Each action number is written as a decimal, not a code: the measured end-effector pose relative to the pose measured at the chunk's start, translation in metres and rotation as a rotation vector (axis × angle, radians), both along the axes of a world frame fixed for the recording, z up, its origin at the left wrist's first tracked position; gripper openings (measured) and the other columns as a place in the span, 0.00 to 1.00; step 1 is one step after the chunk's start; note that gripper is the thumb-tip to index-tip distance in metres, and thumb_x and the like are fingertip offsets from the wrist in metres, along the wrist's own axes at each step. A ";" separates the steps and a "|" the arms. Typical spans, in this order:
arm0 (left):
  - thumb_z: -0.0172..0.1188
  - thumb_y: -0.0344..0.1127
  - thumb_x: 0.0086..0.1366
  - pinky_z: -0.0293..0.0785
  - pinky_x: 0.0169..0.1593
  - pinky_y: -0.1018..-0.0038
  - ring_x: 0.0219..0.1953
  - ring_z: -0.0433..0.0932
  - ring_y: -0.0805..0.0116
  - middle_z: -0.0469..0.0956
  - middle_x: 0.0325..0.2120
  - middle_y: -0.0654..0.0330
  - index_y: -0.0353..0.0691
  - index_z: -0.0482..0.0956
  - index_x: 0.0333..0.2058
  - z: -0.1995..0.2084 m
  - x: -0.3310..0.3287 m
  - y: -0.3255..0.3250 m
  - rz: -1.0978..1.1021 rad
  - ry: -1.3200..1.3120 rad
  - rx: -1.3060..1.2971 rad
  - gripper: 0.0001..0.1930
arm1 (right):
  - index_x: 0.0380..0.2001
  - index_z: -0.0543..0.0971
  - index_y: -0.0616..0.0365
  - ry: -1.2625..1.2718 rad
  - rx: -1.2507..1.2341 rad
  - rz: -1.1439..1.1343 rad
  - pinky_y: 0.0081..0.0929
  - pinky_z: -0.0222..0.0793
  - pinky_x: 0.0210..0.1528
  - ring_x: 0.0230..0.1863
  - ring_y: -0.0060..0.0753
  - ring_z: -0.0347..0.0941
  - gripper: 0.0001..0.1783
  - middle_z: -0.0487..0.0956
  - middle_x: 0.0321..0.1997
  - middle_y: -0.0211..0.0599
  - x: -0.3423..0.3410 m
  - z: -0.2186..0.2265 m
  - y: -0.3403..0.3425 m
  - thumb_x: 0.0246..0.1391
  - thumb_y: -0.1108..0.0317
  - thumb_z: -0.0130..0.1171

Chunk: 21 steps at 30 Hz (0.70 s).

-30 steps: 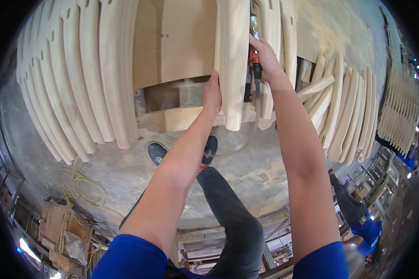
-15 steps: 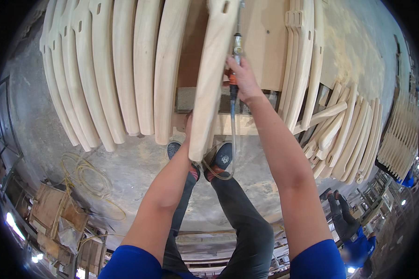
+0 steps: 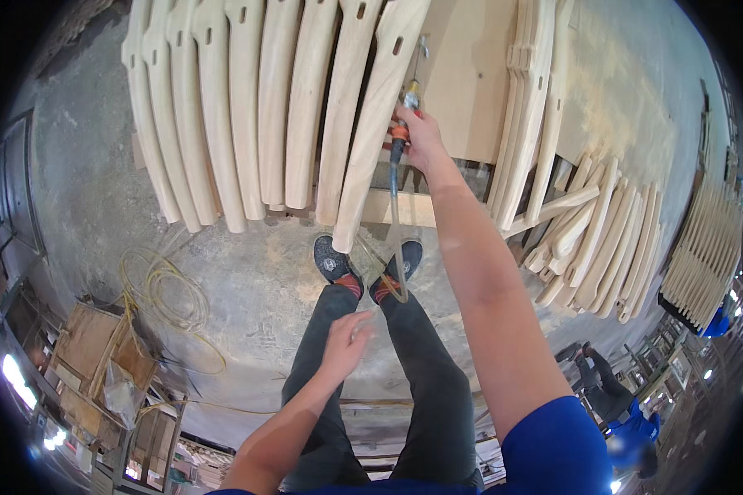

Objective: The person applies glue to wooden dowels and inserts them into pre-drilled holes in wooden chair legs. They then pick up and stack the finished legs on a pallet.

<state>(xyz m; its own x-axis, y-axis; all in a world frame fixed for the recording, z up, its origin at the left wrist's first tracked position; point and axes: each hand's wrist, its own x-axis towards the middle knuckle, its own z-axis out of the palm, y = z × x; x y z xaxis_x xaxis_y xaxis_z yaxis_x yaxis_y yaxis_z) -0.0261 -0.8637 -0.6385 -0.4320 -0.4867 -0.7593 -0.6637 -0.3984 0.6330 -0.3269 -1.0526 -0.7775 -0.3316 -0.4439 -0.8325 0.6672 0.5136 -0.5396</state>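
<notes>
- Several long, pale wooden pieces [image 3: 274, 107] lie side by side, slotted ends away from the person, probably so their upper faces stay exposed.
- Brown panel [image 3: 464, 91] shows bare right of that row; more pieces [image 3: 535, 107] line its right edge, and a looser heap [image 3: 603, 239] sits beyond.
- One slotted piece [image 3: 380, 107] ends the row, slanting, its near end past the panel's near edge.
- Clear hose [image 3: 394, 198] hangs toward the feet, seemingly kept off the wood.
- Slim air tool [image 3: 398, 148] points away from the person, within the right hand [image 3: 421, 136], whose fingers wrap it; the slanting piece lies immediately left of this grip, contact unclear.
- Left hand [image 3: 347, 346] is empty, fingers loosely parted, above the legs, well apart from the wood.
</notes>
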 end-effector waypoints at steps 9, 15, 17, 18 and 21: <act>0.58 0.43 0.53 0.61 0.55 0.57 0.54 0.60 0.53 0.67 0.50 0.58 0.47 0.73 0.47 0.126 0.087 0.048 -0.439 -0.472 -0.145 0.22 | 0.28 0.72 0.58 0.170 0.104 0.164 0.24 0.61 0.15 0.18 0.23 0.69 0.11 0.72 0.19 0.30 -0.036 0.077 0.101 0.50 0.63 0.61; 0.55 0.45 0.52 0.61 0.53 0.57 0.52 0.63 0.54 0.69 0.47 0.61 0.48 0.77 0.41 0.116 0.070 0.059 -0.418 -0.527 -0.138 0.18 | 0.36 0.74 0.52 -0.068 0.067 0.317 0.18 0.61 0.14 0.18 0.17 0.68 0.10 0.76 0.26 0.28 -0.021 0.191 0.116 0.56 0.60 0.56; 0.55 0.45 0.53 0.61 0.53 0.57 0.52 0.63 0.55 0.69 0.47 0.61 0.47 0.78 0.39 0.114 0.063 0.059 -0.453 -0.548 -0.155 0.16 | 0.37 0.73 0.52 -0.001 0.063 0.499 0.17 0.60 0.14 0.18 0.16 0.67 0.10 0.76 0.28 0.27 -0.031 0.208 0.115 0.56 0.60 0.56; 0.55 0.45 0.53 0.62 0.52 0.57 0.52 0.63 0.55 0.69 0.46 0.61 0.47 0.79 0.38 0.114 0.061 0.059 -0.467 -0.565 -0.161 0.16 | 0.38 0.73 0.52 0.029 0.062 0.593 0.16 0.60 0.14 0.18 0.15 0.66 0.11 0.76 0.29 0.27 -0.034 0.213 0.114 0.56 0.60 0.56; 0.54 0.45 0.53 0.61 0.52 0.57 0.53 0.63 0.55 0.69 0.47 0.60 0.46 0.79 0.38 0.111 0.055 0.056 -0.498 -0.579 -0.188 0.16 | 0.36 0.72 0.54 0.119 0.089 0.083 0.17 0.57 0.13 0.17 0.17 0.64 0.10 0.74 0.24 0.30 -0.055 0.215 0.100 0.57 0.60 0.55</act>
<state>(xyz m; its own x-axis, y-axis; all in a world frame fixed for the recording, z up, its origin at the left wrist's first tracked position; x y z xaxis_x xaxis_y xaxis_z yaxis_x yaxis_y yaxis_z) 0.0292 -0.8081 -0.5272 -0.1937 -0.4826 -0.8541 -0.9809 0.1119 0.1592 -0.3815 -0.9530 -0.5627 -0.3954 -0.3999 -0.8269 0.5545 0.6138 -0.5620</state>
